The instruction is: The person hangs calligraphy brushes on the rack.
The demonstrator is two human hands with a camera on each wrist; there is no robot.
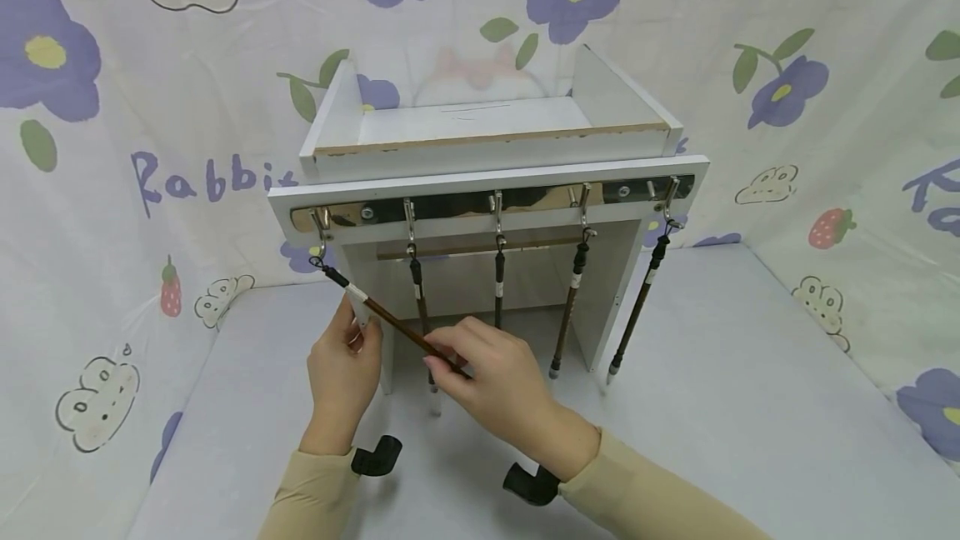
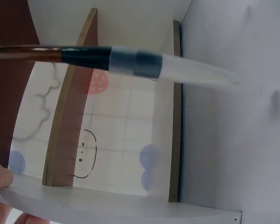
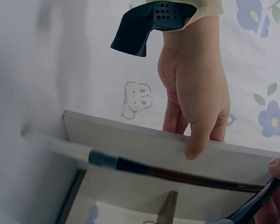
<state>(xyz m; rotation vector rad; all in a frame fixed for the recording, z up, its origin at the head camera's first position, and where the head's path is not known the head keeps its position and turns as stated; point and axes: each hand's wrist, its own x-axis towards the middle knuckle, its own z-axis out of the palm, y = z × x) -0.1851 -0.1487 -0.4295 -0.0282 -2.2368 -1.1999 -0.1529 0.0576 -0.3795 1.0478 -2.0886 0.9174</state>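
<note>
A calligraphy brush [image 1: 390, 319] with a brown handle slants down from the leftmost metal hook [image 1: 322, 232], its cord loop at the hook. My right hand [image 1: 495, 373] pinches this brush near its lower end, where the fingers hide the tip. My left hand [image 1: 345, 373] grips the front edge of the left side panel of a white wooden stand [image 1: 375, 348]; in the right wrist view its thumb lies inside the panel and the fingers outside. Beside the right hand hangs another brush [image 3: 177, 175] with a white tip, which also crosses the left wrist view.
More brushes, including one at the far right [image 1: 640, 307], hang from a mirrored hook rail [image 1: 450, 207] along the stand's front. An open tray [image 1: 480, 119] tops the stand. Black camera mounts [image 1: 378, 457] sit at both wrists. A patterned cloth [image 1: 225, 107] stands behind.
</note>
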